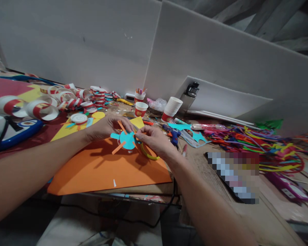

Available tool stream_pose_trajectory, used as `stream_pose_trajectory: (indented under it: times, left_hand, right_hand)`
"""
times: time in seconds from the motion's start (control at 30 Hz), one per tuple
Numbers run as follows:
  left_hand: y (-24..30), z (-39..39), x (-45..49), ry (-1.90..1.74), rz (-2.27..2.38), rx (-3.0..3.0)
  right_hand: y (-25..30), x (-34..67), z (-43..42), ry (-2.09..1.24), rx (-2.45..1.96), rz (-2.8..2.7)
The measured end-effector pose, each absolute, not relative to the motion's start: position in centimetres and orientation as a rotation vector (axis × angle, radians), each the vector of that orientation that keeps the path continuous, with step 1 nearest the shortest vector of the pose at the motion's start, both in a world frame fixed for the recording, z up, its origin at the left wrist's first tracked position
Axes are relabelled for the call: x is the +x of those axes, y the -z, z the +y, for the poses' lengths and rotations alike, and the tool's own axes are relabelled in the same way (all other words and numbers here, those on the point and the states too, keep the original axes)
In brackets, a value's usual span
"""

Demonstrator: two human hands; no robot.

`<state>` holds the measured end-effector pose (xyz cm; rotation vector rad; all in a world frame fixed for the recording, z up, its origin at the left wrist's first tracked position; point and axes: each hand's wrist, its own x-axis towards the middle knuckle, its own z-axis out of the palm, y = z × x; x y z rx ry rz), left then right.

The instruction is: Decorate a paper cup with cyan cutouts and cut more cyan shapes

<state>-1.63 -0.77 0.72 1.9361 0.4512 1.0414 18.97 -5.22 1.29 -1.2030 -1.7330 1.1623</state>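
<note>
My left hand [106, 126] grips the far edge of a round turquoise paper piece [127, 140] with orange strips sticking out of it. My right hand [156, 140] pinches the piece's right side, fingers closed on an orange strip. A yellow-green scissors handle loop [149, 155] shows under my right hand. Both hands hover just above a large orange sheet [105, 169] lying on the table.
Cut red-and-white paper cup rings [41, 109] and lids pile up at the left. A stack of paper cups [171, 108], a bottle [191, 94] and a blue glue gun [173, 134] stand behind. Coloured pipe cleaners [259, 143] spread at the right. A black cable [166, 208] hangs off the table's front edge.
</note>
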Motion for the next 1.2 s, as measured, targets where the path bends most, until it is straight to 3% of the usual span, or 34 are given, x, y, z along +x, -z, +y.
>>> stream_pose_trajectory:
  times: [0.93,1.2]
  left_hand:
    - [-0.4,-0.8,-1.8,-1.08,0.533,1.884]
    - [0.6,0.2,-1.0,-1.208,0.722,1.359]
  right_hand:
    - [-1.4,18.9,-5.2,-1.028,-1.273,-1.685]
    - [-0.8,20.1,-4.0,-0.954,-1.202,-1.395]
